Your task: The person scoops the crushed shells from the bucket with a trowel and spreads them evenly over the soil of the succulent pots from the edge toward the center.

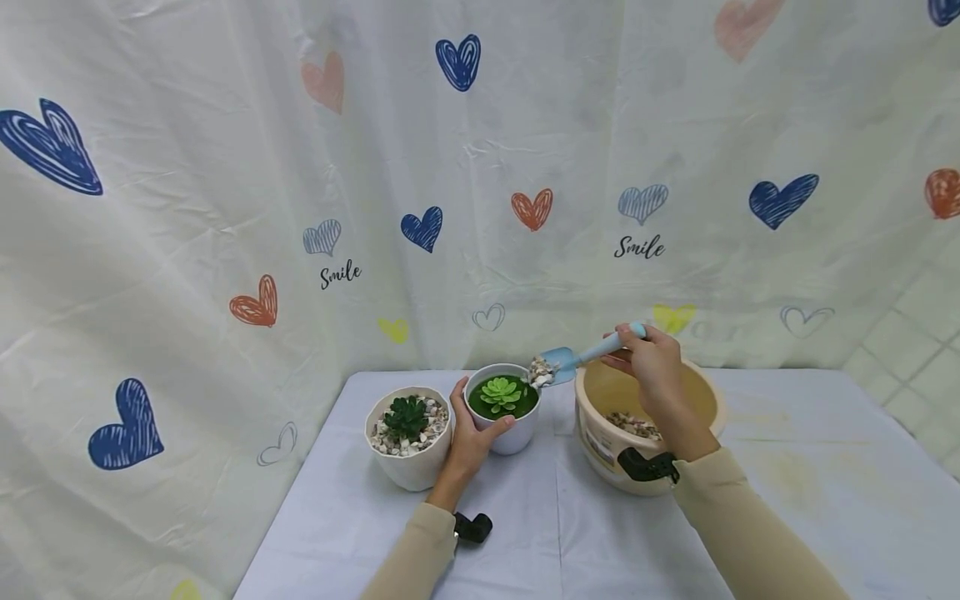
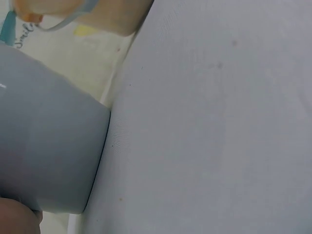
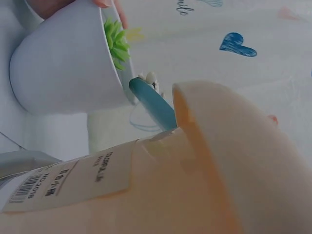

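My left hand (image 1: 471, 442) holds a small white flower pot (image 1: 513, 438) from its left, thumb across the front and fingers near the rim. Inside it a light green succulent (image 1: 501, 393) stands on a green surface. The same pot (image 2: 48, 131) fills the left of the left wrist view. My right hand (image 1: 654, 368) grips the handle of a light blue trowel (image 1: 567, 361), loaded with pebbles (image 1: 542, 372). The blade's tip is right at the pot's right rim. In the right wrist view, the tub's rim hides part of the trowel (image 3: 155, 105).
Below my right hand stands a big cream tub (image 1: 600, 458) with pebbles (image 1: 633, 425) in the bottom. To the left, a white pot (image 1: 412, 468) holds a dark green succulent (image 1: 406, 418) among pebbles. A heart-printed curtain (image 1: 480, 167) hangs behind the cloth-covered table (image 1: 510, 542).
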Motion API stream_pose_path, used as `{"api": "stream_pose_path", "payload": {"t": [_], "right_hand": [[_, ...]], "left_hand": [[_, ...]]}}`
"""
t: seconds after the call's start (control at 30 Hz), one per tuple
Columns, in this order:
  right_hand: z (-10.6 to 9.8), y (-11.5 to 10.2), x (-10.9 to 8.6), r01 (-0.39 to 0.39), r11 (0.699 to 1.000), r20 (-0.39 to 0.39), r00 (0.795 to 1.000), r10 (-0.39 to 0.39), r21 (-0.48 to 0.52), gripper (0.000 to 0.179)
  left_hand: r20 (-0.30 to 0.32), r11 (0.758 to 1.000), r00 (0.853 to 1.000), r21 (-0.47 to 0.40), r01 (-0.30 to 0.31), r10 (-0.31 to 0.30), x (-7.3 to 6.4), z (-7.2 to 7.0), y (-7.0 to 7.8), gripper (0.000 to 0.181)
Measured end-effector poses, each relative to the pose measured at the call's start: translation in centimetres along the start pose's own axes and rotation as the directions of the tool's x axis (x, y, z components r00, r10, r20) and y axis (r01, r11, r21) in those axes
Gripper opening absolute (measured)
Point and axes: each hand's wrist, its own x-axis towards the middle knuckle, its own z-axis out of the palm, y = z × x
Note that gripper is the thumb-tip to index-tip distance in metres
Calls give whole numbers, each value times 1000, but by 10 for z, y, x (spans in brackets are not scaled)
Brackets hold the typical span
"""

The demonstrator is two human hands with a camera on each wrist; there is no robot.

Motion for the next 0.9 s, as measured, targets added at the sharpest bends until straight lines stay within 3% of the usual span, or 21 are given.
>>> {"api": "stream_pose_path", "payload": {"t": [0.17,0.43,0.67,0.9], "right_hand": [[0,1,-2,9,1000,18,1000,-9,-16,25],[1,1,-2,16,1000,16,1000,-15,-27,26],[1,2,-2,15,1000,17,1000,-15,-23,25],[0,5,-1,23,1000,11,1000,-23,-6,27]], "left_hand": [[10,999,1000,-49,-22,22,0,0,-2,102],[6,998,998,-14,-63,63,0,-2,-1,101],[-12,998,998,-6,-67,67,2,-2,-3,91],[-21,998,998,33,-59,60,2,-1,-3,93]]}}
